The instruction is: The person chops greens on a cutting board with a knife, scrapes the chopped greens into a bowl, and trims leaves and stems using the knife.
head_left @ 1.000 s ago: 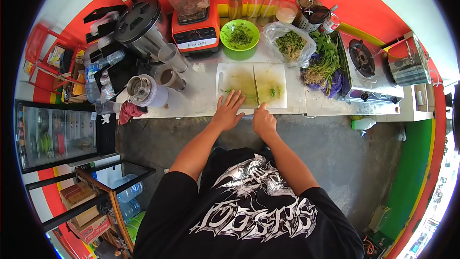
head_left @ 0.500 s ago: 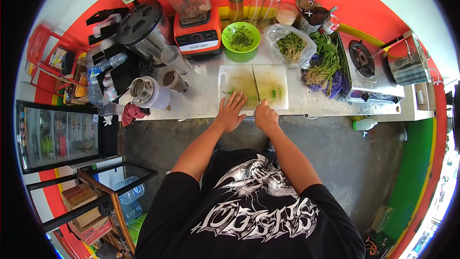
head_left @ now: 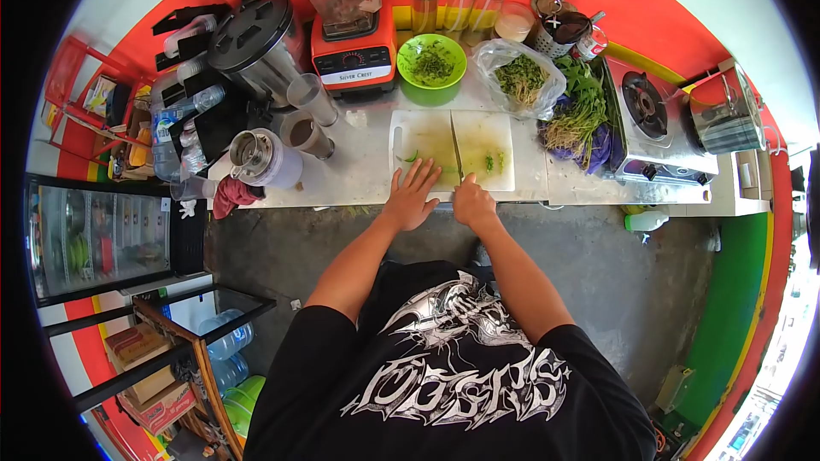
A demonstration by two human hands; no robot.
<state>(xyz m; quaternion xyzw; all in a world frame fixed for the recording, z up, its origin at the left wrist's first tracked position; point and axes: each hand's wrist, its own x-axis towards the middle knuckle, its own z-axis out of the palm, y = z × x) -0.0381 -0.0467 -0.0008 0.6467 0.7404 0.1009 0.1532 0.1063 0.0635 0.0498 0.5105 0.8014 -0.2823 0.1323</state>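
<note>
On the counter lies a white cutting board [head_left: 489, 130], stained yellow-green. My right hand [head_left: 474, 203] is wrapped round the handle of a knife [head_left: 455, 140], whose blade points away from me across the board. Green cut pieces [head_left: 489, 163] lie right of the blade. My left hand [head_left: 412, 195] rests flat with spread fingers on the board's near left part, and a thin green piece [head_left: 408, 157] shows just beyond its fingertips. Behind the board stands a green bowl [head_left: 431, 97] with chopped greens inside.
A plastic bag of greens [head_left: 523, 81], leafy bunches with roots [head_left: 576, 124] and a gas stove [head_left: 645, 107] stand to the right. Leftward are a red blender [head_left: 352, 55], clear cups [head_left: 309, 137] and a metal-topped jug [head_left: 269, 162]. Pump bottles [head_left: 461, 4] line the wall.
The camera view shifts slightly. Both hands, the knife and the green pieces keep nearly the same places on the board.
</note>
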